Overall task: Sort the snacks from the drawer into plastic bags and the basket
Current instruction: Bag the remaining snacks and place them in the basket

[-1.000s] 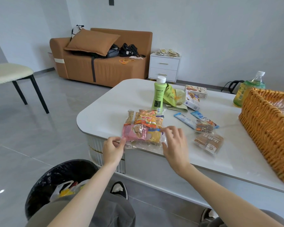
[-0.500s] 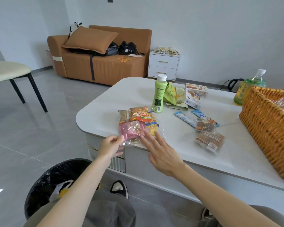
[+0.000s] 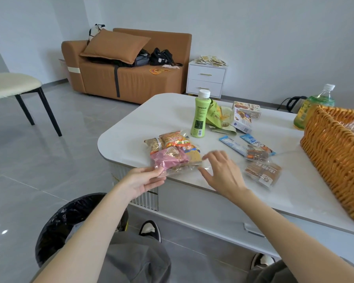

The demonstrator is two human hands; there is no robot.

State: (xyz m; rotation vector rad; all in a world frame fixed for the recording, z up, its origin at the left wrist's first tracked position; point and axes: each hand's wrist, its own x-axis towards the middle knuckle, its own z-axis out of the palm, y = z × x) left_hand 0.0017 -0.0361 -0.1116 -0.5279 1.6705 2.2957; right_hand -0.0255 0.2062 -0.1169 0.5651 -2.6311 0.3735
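Single head view, looking forward-down, close over table.

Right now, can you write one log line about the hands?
left hand: pinches snack bag corner | right hand: open, by bag | loose snacks: on table | basket: at right

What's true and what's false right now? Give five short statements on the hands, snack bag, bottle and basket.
1. The left hand pinches the near-left corner of the clear snack bag. True.
2. The green bottle stands upright, capped. True.
3. The right hand grips the green bottle. False: it is open, fingers spread, by the bag.
4. The wicker basket sits at the right end of the white table. True.
5. The snack bag lies in the basket. False: it lies on the table, near its edge.
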